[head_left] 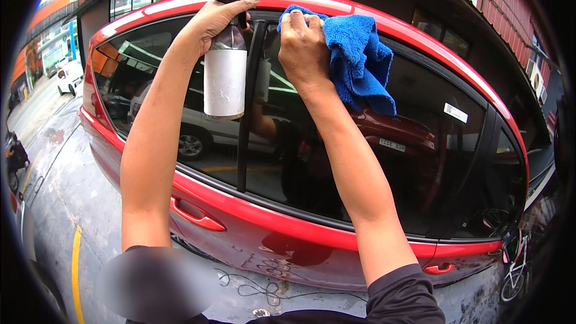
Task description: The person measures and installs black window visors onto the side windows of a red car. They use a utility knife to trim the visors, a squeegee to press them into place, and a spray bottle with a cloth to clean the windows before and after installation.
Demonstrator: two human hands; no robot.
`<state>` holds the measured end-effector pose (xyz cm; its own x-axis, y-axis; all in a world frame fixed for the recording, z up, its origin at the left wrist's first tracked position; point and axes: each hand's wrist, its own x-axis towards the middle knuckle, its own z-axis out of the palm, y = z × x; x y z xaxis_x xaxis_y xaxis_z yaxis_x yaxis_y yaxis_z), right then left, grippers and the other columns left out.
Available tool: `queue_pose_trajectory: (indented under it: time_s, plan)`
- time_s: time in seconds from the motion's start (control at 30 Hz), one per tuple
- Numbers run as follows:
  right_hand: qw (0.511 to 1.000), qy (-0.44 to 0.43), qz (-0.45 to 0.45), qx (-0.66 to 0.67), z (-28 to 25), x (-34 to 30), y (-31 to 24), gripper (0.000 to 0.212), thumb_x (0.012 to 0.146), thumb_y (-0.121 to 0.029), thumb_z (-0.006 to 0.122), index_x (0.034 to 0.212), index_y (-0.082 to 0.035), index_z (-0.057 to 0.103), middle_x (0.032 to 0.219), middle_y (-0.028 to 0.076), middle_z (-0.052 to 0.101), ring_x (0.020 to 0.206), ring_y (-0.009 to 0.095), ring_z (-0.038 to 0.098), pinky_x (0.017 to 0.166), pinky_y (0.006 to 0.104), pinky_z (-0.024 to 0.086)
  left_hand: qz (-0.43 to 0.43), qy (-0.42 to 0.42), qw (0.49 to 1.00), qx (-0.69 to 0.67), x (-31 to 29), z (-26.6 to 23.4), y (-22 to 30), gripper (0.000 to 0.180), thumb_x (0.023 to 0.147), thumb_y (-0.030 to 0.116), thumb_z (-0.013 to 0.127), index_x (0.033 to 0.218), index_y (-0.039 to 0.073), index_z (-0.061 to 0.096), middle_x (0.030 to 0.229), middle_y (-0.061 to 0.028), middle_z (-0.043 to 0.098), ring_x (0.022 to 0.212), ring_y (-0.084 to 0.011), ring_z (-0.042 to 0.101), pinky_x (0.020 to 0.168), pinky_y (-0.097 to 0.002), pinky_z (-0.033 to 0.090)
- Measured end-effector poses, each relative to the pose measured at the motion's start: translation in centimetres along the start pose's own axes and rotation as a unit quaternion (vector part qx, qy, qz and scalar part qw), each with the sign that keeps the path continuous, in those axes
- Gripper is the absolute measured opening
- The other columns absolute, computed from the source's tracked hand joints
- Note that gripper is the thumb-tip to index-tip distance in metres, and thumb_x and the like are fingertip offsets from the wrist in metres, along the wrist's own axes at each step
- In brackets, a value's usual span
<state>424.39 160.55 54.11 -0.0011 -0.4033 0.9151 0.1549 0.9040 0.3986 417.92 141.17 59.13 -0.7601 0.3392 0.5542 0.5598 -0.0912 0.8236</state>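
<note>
My left hand (211, 23) is wrapped round the black trigger head of a spray bottle (225, 84), which hangs upright with a white label round its body. It is in front of the dark pillar between the side windows of a red car (258, 216). Bunched under the fingers of my right hand (305, 48) is a blue microfiber cloth (358, 54), pressed at the top edge of the dark window (396, 162) just below the roof rail. The cloth's loose end drapes down to the right over the glass.
Two red door handles (198, 216) (440, 269) stick out below the windows. A dark hose or cable (270, 288) lies looped on the floor beside the car. A white bicycle (515, 270) stands at the right, and a white car (70, 78) is parked far left.
</note>
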Motion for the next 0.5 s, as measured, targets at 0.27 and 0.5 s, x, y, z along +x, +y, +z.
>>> queue_pose_trajectory:
  time_s: [0.27,0.5]
  plan:
    - [0.999,0.038,0.015,0.025,8.7,4.8,-11.9,0.013,0.072,-0.013,0.067,0.082,-0.006,0.072,0.088,0.01,0.065,0.091,0.03,0.063,0.087,0.0512,0.049,0.011,-0.025,0.999,-0.021,-4.0,-8.4,-0.5,0.033,0.088,0.04,0.08,0.092,0.008,0.071,0.078,0.0005,0.065,0.068,-0.0084,0.061,0.062,-0.0222,0.047]
    - [0.997,-0.053,-0.032,0.047,5.3,3.3,-6.9,0.025,0.081,-0.005,0.065,0.104,-0.004,0.073,0.104,0.01,0.07,0.093,0.03,0.067,0.086,0.0418,0.054,-0.013,-0.002,1.0,-0.012,-7.0,-19.3,-3.7,0.031,0.089,0.037,0.08,0.098,0.009,0.071,0.078,0.0006,0.068,0.068,-0.0028,0.059,0.055,-0.0191,0.047]
